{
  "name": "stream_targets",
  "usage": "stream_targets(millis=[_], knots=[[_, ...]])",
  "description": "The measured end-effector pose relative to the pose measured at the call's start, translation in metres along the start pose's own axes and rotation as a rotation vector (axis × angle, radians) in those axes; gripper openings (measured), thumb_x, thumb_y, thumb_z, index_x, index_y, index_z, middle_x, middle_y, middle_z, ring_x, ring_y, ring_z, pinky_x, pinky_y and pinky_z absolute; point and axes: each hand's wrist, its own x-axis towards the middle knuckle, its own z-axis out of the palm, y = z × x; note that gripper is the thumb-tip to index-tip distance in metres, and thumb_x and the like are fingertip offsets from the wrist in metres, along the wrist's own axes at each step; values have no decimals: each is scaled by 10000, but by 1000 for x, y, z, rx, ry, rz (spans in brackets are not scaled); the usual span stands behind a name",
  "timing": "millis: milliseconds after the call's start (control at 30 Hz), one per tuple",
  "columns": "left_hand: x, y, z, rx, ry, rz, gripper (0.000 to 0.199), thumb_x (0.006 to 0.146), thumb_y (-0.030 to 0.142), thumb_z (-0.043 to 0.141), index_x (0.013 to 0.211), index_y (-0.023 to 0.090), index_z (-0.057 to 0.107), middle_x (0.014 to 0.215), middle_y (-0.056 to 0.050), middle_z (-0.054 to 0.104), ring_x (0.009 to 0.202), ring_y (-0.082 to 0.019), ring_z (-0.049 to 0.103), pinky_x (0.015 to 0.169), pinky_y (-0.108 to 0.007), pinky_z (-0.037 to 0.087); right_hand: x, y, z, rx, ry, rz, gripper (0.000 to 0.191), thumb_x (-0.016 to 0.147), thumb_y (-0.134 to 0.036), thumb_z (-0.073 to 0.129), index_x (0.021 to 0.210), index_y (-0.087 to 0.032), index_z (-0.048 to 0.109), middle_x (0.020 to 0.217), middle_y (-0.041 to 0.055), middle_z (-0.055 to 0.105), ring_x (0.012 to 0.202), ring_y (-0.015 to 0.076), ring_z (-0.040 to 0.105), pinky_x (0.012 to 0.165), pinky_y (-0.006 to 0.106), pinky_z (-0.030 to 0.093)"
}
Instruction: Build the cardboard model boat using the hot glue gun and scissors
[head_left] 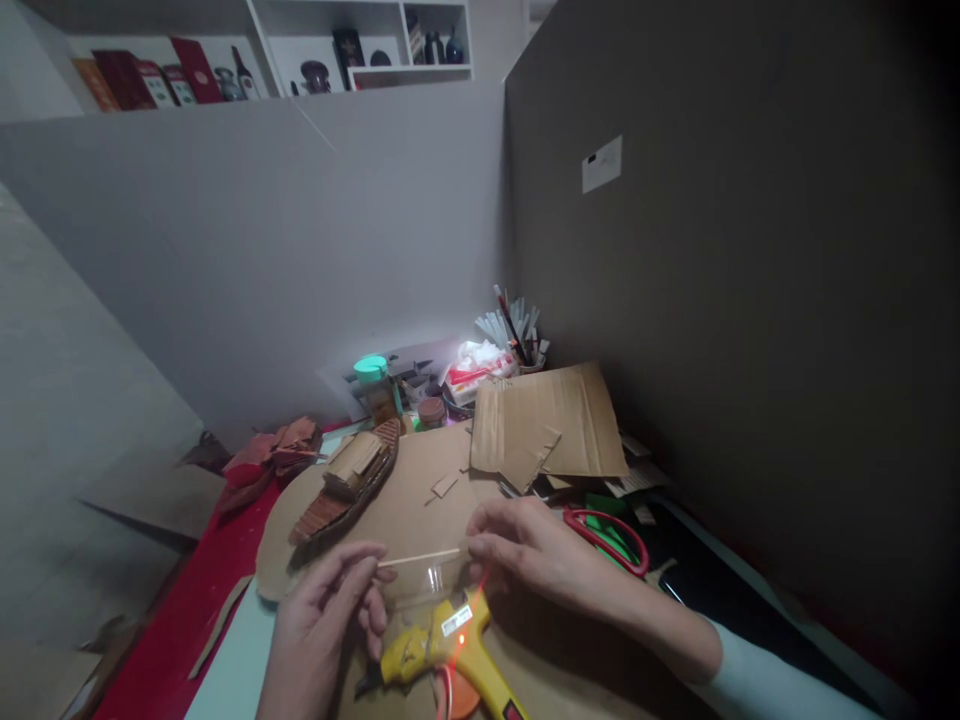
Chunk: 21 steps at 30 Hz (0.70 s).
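1. While the worktop spreads out under the left grip and the right grip, a big brown cardboard sheet lies on it, below both.
2. On the far side of the right grip is a pile of cardboard pieces.
3. On the far side of the left grip sits a brown toy boat. It slants away and to the right.
4. On the near side of both grips is a yellow glue gun. Its dark tip points left, and its handle slants right and toward the person.
5. Both grips look pinched, thumb to finger, one on each end of a thin stick.
6. That thin stick is in the gap between the grips. Its long way runs side to side, with the right end a bit farther from the person. Neither hand is nearer.
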Motion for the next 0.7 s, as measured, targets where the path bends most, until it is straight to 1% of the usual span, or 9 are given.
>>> stream_targets(millis=[100, 233, 267, 333, 400, 467, 533, 600, 700], knots=[[5, 4, -10, 52, 108, 52, 470, 718, 568, 784, 956, 171, 700, 701, -13, 703, 474, -115, 541, 425, -214, 431, 0, 2, -3, -93, 43, 3, 209, 966, -290, 551, 857, -173, 685, 789, 25, 716, 690, 158, 629, 640, 254, 439], [22, 12, -40, 175, 305, 136, 525, 693, 616, 779, 972, 178, 704, 685, 29, 652, 508, -96, 485, 426, -192, 367, 2, 5, -6, -194, 87, -5, 227, 960, -307, 541, 830, -178, 675, 823, 32, 704, 766, 188, 621, 675, 278, 411], [27, 15, -50, 217, 337, 147, 496, 714, 597, 775, 967, 177, 704, 698, 31, 647, 531, -100, 493, 446, -197, 377, 2, 6, -7, -211, 96, -9, 231, 956, -310, 537, 817, -178, 666, 823, 34, 698, 771, 193, 614, 679, 284, 402], [37, 18, -69, 300, 368, 152, 365, 791, 494, 761, 946, 170, 696, 774, 19, 661, 611, -118, 549, 523, -222, 436, 4, 7, -9, -237, 109, -18, 239, 949, -315, 526, 792, -180, 645, 798, 32, 683, 755, 199, 602, 674, 294, 389], [47, 18, -85, 364, 356, 136, 240, 857, 381, 733, 931, 159, 679, 856, 3, 669, 687, -133, 600, 597, -262, 495, 6, 9, -10, -258, 121, -26, 244, 938, -326, 523, 770, -184, 628, 755, 26, 663, 732, 203, 591, 668, 303, 379], [55, 14, -93, 399, 309, 104, 200, 901, 346, 696, 942, 154, 660, 868, 2, 658, 671, -123, 601, 585, -266, 509, 8, 11, -12, -276, 133, -31, 244, 929, -332, 515, 767, -188, 628, 747, 25, 661, 724, 207, 590, 670, 309, 381], [63, 9, -96, 408, 239, 59, 215, 932, 367, 659, 951, 154, 643, 791, 25, 628, 575, -94, 556, 505, -230, 471, 10, 13, -14, -299, 151, -29, 241, 916, -338, 513, 780, -188, 642, 777, 37, 676, 748, 220, 601, 692, 321, 392], [69, 4, -94, 397, 170, 5, 241, 954, 394, 626, 924, 154, 629, 676, 64, 561, 465, -64, 468, 422, -197, 397, 11, 16, -16, -323, 178, -15, 252, 909, -358, 509, 807, -185, 659, 824, 56, 693, 793, 241, 614, 728, 340, 402], [79, -3, -91, 345, 112, -67, 258, 972, 403, 595, 894, 157, 607, 609, 92, 490, 402, -44, 385, 364, -176, 318, 12, 20, -18, -353, 200, 23, 289, 910, -395, 496, 833, -181, 676, 836, 71, 706, 808, 260, 624, 745, 359, 408]])
